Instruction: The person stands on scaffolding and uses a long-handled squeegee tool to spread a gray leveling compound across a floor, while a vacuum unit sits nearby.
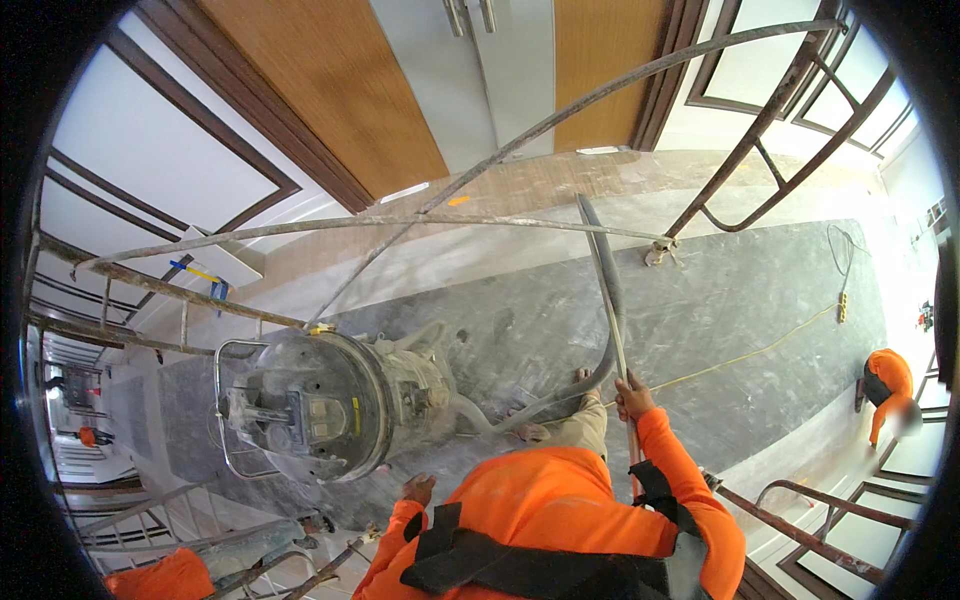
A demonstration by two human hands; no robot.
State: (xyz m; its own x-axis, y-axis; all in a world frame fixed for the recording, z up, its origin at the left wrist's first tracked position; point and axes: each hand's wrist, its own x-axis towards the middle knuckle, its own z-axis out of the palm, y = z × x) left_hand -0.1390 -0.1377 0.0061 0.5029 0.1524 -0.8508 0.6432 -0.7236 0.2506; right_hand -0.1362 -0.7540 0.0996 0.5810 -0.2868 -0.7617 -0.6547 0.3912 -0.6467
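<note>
My right hand (632, 396) is closed around a long pale pole (619, 350), which runs from beside my body up the middle of the view alongside a grey corrugated hose (608, 275). My left hand (418, 488) hangs low, fingers apart, holding nothing, just right of and below a large dust-covered canister vacuum (345, 405). A pale hose (480, 415) leaves the vacuum and curves across the grey floor covering (730, 300) near my feet.
Metal scaffold frames (770, 120) with crossed braces (500, 155) surround me, before wood-and-white doors (600, 70). A yellow cord (750, 352) reaches a power strip (842, 305). Co-workers in orange appear at right (888, 380), lower left (160, 575) and down the corridor (88, 436).
</note>
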